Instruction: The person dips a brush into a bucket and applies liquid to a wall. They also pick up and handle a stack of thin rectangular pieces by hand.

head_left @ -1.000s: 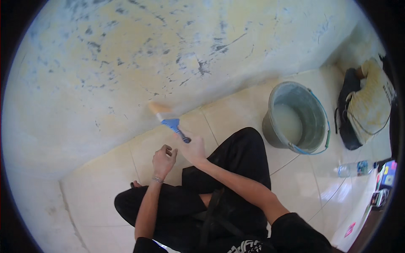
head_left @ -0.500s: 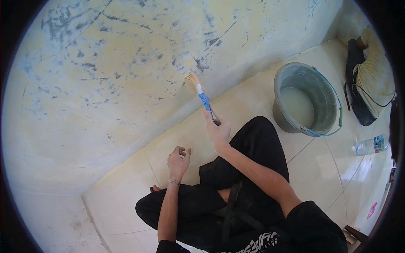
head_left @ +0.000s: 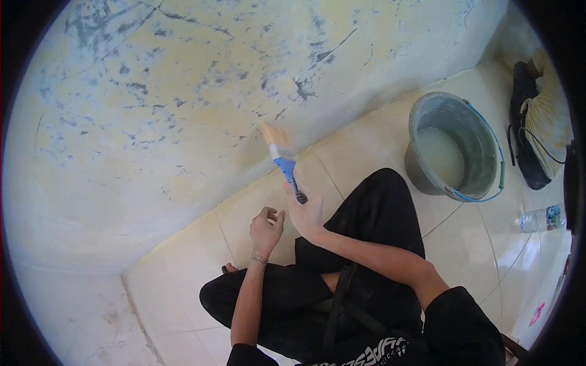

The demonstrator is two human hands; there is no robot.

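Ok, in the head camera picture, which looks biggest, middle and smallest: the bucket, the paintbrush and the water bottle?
1. The grey bucket, clearly largest.
2. The paintbrush in the right hand.
3. The plastic bottle, looking a bit shorter than the brush, though it lies near the bent rim, so that gap is unsure.

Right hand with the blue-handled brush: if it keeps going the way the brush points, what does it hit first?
Probably the mottled pale yellow wall. The right hand aims the blue-handled paintbrush up and slightly left, and its pale bristles look at or almost on the wall near its base. Depth is unclear, so actual contact cannot be told.
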